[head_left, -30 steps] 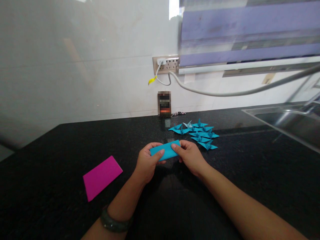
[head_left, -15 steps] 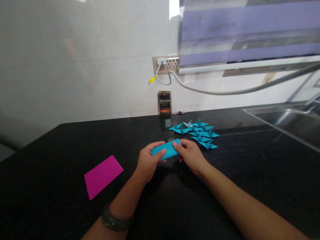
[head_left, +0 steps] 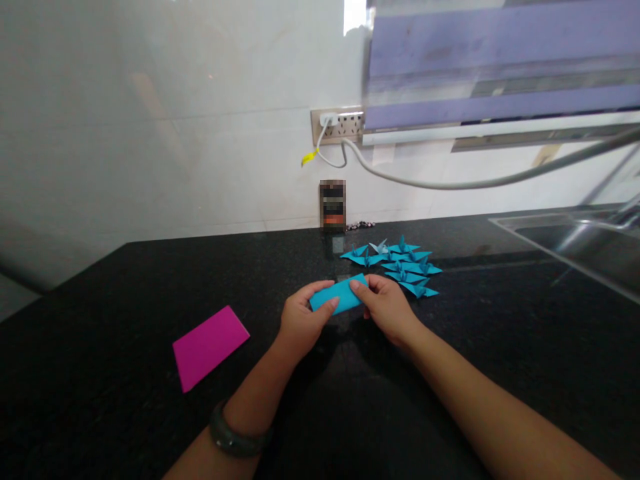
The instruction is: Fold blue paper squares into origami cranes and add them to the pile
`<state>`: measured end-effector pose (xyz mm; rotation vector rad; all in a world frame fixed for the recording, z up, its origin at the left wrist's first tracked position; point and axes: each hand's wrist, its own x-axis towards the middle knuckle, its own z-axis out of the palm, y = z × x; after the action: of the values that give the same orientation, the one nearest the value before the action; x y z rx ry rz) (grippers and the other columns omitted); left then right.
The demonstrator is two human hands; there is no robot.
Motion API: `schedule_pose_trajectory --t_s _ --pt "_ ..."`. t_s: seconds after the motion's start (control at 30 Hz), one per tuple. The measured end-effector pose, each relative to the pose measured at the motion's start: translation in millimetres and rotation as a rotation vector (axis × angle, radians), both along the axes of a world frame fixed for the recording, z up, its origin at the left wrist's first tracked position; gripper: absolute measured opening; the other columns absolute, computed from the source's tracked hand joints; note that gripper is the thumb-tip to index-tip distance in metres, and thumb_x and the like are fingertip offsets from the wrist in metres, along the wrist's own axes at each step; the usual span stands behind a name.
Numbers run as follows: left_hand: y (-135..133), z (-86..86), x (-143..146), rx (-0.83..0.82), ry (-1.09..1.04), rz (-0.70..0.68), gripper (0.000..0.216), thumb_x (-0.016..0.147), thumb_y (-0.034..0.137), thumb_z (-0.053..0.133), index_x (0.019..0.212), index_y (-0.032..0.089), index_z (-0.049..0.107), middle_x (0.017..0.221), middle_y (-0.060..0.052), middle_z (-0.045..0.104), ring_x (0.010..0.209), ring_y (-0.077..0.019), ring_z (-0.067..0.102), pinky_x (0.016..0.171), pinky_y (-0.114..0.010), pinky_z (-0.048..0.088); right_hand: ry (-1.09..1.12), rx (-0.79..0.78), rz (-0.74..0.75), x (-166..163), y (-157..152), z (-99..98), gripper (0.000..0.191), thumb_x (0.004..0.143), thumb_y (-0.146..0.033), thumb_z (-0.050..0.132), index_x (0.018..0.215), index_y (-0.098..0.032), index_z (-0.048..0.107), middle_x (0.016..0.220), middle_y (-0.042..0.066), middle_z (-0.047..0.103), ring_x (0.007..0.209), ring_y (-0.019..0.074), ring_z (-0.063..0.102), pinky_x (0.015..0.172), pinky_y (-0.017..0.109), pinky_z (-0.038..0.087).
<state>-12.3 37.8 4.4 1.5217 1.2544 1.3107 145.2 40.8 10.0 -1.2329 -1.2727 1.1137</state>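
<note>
A folded blue rectangle of paper (head_left: 339,296) is held slightly tilted above the dark countertop, its right end higher in view. My left hand (head_left: 304,317) pinches its left end, thumb on the front face and fingers behind. At the right end, my right hand (head_left: 390,307) grips the paper with the thumb pressed on top; its other fingers are partly hidden. Just beyond the right hand sits a group of several blue paper cranes (head_left: 407,267), along with one paler crane (head_left: 380,247). To the left of my left hand lies a magenta paper stack (head_left: 211,348).
A phone-like item with a blurred front (head_left: 333,205) leans against the wall, a beaded string (head_left: 361,225) beside it. A metal sink (head_left: 590,243) is set into the countertop (head_left: 125,300) at right. A cable (head_left: 425,183) runs from the wall socket (head_left: 338,125).
The view has shifted slightly, so everything appears a little further right and up. Both hands keep hold of the blue paper with almost the same grip.
</note>
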Motion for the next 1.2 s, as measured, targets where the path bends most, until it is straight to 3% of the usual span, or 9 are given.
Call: schedule_pose_trajectory --t_s 0.1,0.23,0.33,0.47,0.63,0.83,1.03,1.2 --pt "-1.7 2.5 0.8 0.005 -0.002 0.0 0.039 0.065 0.028 0.07 0.102 0.018 0.067 0.092 -0.006 0.069 0.08 -0.0208 0.062 0.072 -0.031 0.048 -0.02 0.01 0.003 0.6 0.7 -0.7 0.031 0.072 -0.047 0.057 0.064 -0.017 0.052 0.052 -0.005 0.042 0.042 0.0078 0.037 0.04 0.021 0.03" --pt "-1.3 1.9 1.3 0.032 0.024 0.015 0.032 0.065 0.028 0.071 0.095 0.017 0.07 0.094 -0.008 0.069 0.086 -0.0225 0.062 0.077 -0.031 0.047 -0.057 0.044 0.0 2.6 3.1 -3.1 0.03 0.074 -0.046 0.055 0.065 -0.017 0.053 0.054 -0.004 0.045 0.044 0.0086 0.038 0.042 0.022 0.031" --pt "1.4 -2.1 -0.2 0.059 0.016 0.035 0.035 0.067 0.03 0.068 0.1 0.017 0.068 0.093 -0.008 0.069 0.085 -0.0216 0.063 0.074 -0.031 0.049 -0.189 0.13 0.001 4.6 4.1 -3.5 0.027 0.077 -0.04 0.054 0.064 -0.017 0.054 0.054 -0.003 0.046 0.049 0.0102 0.041 0.047 0.023 0.033" --pt "3.8 -5.9 -3.6 0.132 0.186 -0.001 0.021 0.073 0.03 0.061 0.086 0.017 0.072 0.085 -0.007 0.07 0.078 -0.019 0.063 0.071 -0.03 0.049 -0.446 0.311 0.018 5.1 2.5 -2.8 0.023 0.077 -0.031 0.054 0.06 -0.017 0.053 0.059 -0.001 0.049 0.059 0.0122 0.046 0.056 0.024 0.035" --pt "1.7 -1.5 -3.4 0.151 0.267 -0.024 0.015 0.072 0.024 0.06 0.074 0.016 0.072 0.071 -0.005 0.07 0.065 -0.0159 0.062 0.06 -0.026 0.049 -0.553 0.421 0.08 3.5 -0.6 -2.6 0.024 0.081 -0.028 0.054 0.06 -0.017 0.05 0.061 -0.002 0.048 0.061 0.0118 0.047 0.058 0.023 0.035" --pt "0.9 1.5 -1.5 0.042 0.208 -0.025 0.014 0.069 0.025 0.061 0.07 0.015 0.07 0.066 -0.004 0.069 0.058 -0.0146 0.061 0.053 -0.023 0.046 -0.54 0.425 0.089 3.3 -1.3 -0.1 0.024 0.08 -0.029 0.054 0.059 -0.017 0.051 0.06 -0.001 0.048 0.062 0.0123 0.047 0.06 0.024 0.036" --pt "-0.1 0.4 -0.9 -0.077 0.126 -0.054 0.019 0.067 0.031 0.063 0.07 0.014 0.069 0.06 -0.002 0.066 0.053 -0.0127 0.056 0.049 -0.022 0.041 -0.386 0.314 0.075 3.2 -2.1 2.3 0.016 0.078 -0.03 0.053 0.07 -0.017 0.058 0.062 0.0 0.055 0.062 0.0132 0.05 0.061 0.026 0.039" --pt "-2.9 2.0 0.5 -0.152 0.063 -0.209 0.017 0.065 0.03 0.065 0.065 0.013 0.066 0.056 0.0 0.061 0.05 -0.0103 0.051 0.049 -0.021 0.04 -0.36 0.309 0.046 3.6 -2.0 2.2 0.016 0.075 -0.031 0.056 0.068 -0.017 0.059 0.064 0.0 0.056 0.064 0.014 0.051 0.06 0.026 0.04"
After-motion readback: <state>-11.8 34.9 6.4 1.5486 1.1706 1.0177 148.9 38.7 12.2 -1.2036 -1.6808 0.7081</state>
